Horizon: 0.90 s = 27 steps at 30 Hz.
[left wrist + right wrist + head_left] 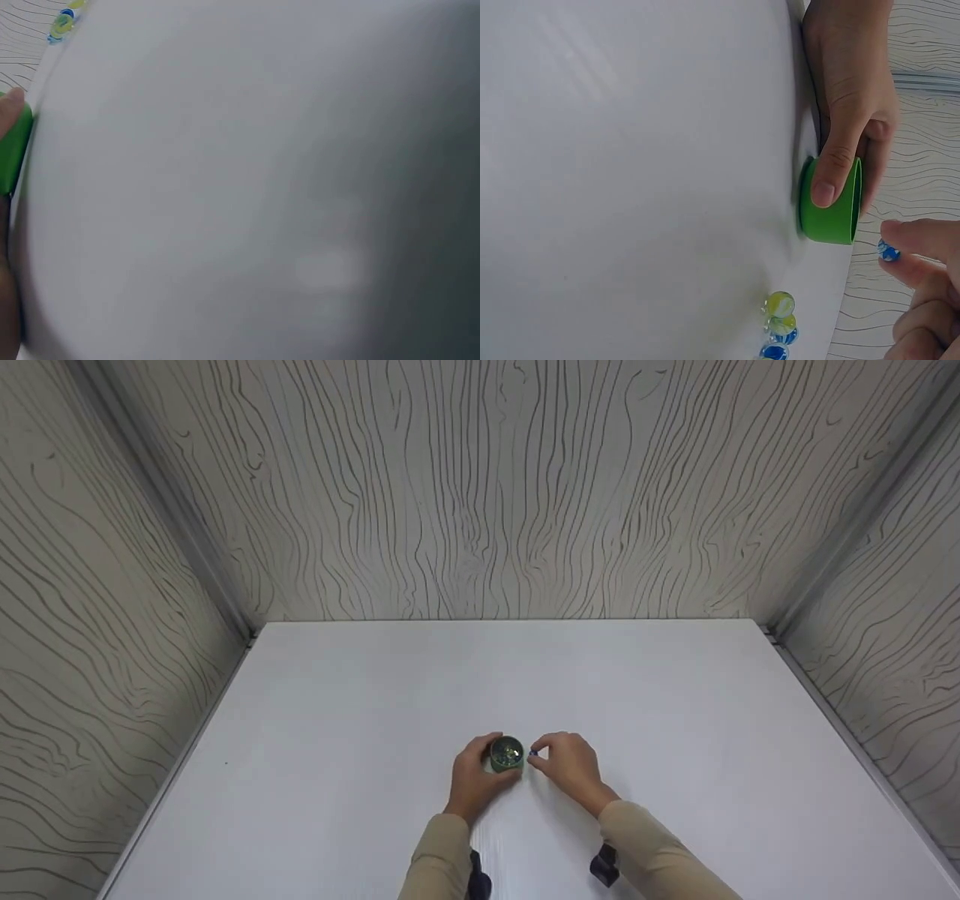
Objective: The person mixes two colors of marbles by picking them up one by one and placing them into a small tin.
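My left hand (478, 776) grips a small green cup (831, 206) that stands on the white table, thumb along its near side. From above, yellowish and bright glints show inside the cup. Just right of the rim, my right hand (571, 765) pinches a blue-and-white marble (889, 250) between thumb and forefinger, apart from the cup. Several glass marbles, yellow-green ones (781, 304) and blue ones (775, 351), lie close together on the table in the right wrist view. At the left wrist view's edge, only part of the cup (15, 154) and a thumb show.
The white table (360, 697) spreads out around both hands. Pale panels with dark wood-grain lines (480, 495) rise behind it and on both sides. Dark wrist-worn devices (604, 864) hang below the tan sleeves.
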Each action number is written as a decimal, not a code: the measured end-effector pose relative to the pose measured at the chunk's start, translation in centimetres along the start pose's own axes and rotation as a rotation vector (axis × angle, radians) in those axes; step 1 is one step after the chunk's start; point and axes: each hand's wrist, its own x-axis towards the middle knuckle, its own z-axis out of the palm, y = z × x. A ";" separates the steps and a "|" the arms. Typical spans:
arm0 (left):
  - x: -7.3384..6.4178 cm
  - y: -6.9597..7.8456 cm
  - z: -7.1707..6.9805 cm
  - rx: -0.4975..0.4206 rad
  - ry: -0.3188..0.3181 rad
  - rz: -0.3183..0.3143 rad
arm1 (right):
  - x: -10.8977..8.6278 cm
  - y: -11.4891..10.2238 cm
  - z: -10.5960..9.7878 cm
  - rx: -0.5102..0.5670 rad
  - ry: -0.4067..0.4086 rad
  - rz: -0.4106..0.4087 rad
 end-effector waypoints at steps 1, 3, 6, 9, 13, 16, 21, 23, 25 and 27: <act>0.0 0.0 0.0 -0.002 -0.001 -0.001 | 0.0 0.0 0.0 0.000 0.001 -0.001; 0.0 -0.1 0.0 -0.004 -0.003 -0.005 | 0.1 -0.2 0.1 0.001 0.002 0.001; 0.0 -0.2 0.0 -0.003 -0.006 -0.008 | 0.3 -0.4 0.2 0.004 0.005 0.007; 0.0 -0.3 0.0 -0.008 -0.004 0.002 | 0.4 -0.6 0.3 0.002 0.005 0.008; 0.0 -0.3 0.1 -0.020 0.003 0.009 | 0.5 -0.9 0.4 0.000 0.000 0.004; 0.0 -0.3 0.1 -0.028 0.004 -0.002 | 0.6 -1.0 0.5 0.011 -0.009 0.016; 0.0 -0.2 0.1 -0.035 -0.001 -0.005 | 0.8 -1.1 0.6 0.019 -0.009 0.012; 0.1 -0.2 0.0 -0.040 -0.002 -0.003 | 0.8 -1.1 0.6 0.019 -0.008 0.007; 0.1 -0.2 0.0 -0.040 -0.001 0.006 | 0.8 -1.2 0.6 0.021 -0.006 -0.002; 0.1 -0.3 0.1 -0.039 0.004 0.017 | 0.8 -1.2 0.6 0.031 -0.012 0.005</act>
